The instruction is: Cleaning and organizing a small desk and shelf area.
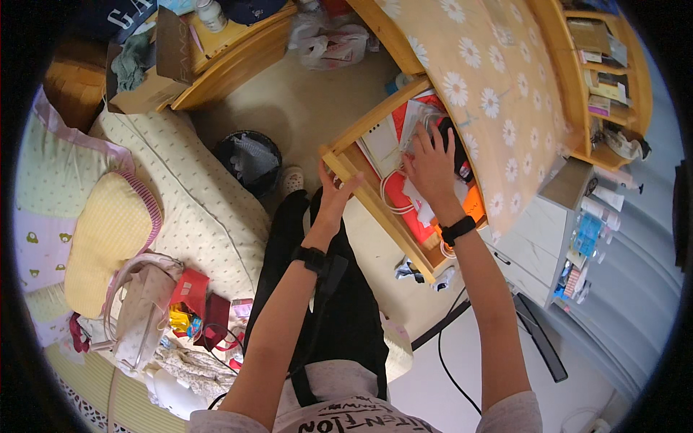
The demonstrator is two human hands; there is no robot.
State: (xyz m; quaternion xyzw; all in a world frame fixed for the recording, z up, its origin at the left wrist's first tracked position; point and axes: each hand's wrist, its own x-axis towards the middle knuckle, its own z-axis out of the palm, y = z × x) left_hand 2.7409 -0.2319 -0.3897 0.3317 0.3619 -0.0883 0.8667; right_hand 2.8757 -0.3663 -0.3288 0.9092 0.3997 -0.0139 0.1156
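A wooden drawer (379,214) is pulled out in front of me from under a desk with a daisy-print cover (487,97). My left hand (337,195) grips the top edge of the drawer's front panel near its left corner. Inside the drawer, my right hand (431,162) reaches with fingers spread over clear plastic packaging (414,120), touching the contents. Around it lie a white booklet or card (379,142), a red item (399,192), a looped white cable (385,196), an orange packet (474,204) and a black item (460,154). The hand hides part of these.
Left of my legs stands a black waste bin (249,162) with a plastic liner. A bed (189,178) carries pillows, a handbag (143,314) and a red gift bag (189,289). A white drawer cabinet (533,233) stands at the right. Plastic bags (335,46) lie on the floor beyond.
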